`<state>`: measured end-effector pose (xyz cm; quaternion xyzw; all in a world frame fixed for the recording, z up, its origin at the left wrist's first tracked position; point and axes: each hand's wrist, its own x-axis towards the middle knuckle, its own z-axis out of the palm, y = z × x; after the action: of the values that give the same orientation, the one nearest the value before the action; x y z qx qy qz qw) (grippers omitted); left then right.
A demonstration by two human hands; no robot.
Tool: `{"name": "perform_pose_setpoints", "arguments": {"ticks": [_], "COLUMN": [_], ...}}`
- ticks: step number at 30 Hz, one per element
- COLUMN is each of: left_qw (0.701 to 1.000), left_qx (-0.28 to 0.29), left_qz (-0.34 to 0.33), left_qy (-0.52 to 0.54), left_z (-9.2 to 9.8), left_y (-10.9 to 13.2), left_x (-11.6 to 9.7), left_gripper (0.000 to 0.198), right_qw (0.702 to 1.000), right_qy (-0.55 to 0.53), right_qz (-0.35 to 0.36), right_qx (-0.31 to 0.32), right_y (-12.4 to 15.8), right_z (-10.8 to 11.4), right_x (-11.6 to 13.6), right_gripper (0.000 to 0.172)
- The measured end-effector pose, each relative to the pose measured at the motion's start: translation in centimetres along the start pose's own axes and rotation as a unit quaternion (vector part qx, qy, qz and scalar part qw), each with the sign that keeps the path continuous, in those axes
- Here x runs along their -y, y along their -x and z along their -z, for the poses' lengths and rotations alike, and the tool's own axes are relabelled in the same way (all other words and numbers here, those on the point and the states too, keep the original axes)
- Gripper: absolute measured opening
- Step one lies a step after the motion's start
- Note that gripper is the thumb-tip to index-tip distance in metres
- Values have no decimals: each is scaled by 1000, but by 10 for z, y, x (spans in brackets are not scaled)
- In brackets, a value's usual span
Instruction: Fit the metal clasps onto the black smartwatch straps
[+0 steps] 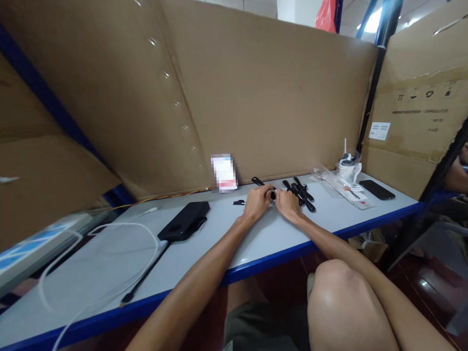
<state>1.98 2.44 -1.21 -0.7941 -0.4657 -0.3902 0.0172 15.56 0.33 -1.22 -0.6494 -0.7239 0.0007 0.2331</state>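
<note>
My left hand (258, 200) and my right hand (287, 203) are close together over the middle of the white table. Both have their fingers closed on a black handled item (258, 182), whose rounded end sticks out up and to the left; the part between the hands is mostly hidden. Just right of my right hand lies a pile of several similar black items (303, 191). A small dark piece (239, 202) rests left of my left hand.
A blurred-out upright screen (224, 173) stands against the cardboard wall. Left are a black power bank (185, 220), white cables and a power strip (40, 246). Right are plastic packets (344, 188), a cup (348, 169) and a black phone (377, 189). A blue edge (268, 267) runs along the front.
</note>
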Motion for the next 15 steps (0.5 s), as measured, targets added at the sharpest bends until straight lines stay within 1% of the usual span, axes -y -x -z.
{"name": "perform_pose_setpoints", "arguments": {"ticks": [3,7,9,12,15], "left_qw": [999,999,999,999,999], "left_qx": [0,-14,-22,-21,-24], "left_qz": [-18,19,29,28,19], "left_qy": [28,32,19,-4,12], "left_z": [0,-4,-4,-1,1], "left_y": [0,0,0,0,0], "left_x": [-4,-3,-1,-2,-4], "left_gripper": [19,24,23,20,20], "right_qw": [1000,1000,1000,1000,1000], "right_qy": [5,2,1,3,9], "right_qz": [3,1,-1,-7,-5], "right_qx": [-1,-4,-4,-3,-3], "right_y": [0,0,-1,-1,-1], "right_z": [-1,-1,-1,-1,-1], "right_x": [-1,-1,-1,0,0], "right_gripper": [51,52,53,53,51]}}
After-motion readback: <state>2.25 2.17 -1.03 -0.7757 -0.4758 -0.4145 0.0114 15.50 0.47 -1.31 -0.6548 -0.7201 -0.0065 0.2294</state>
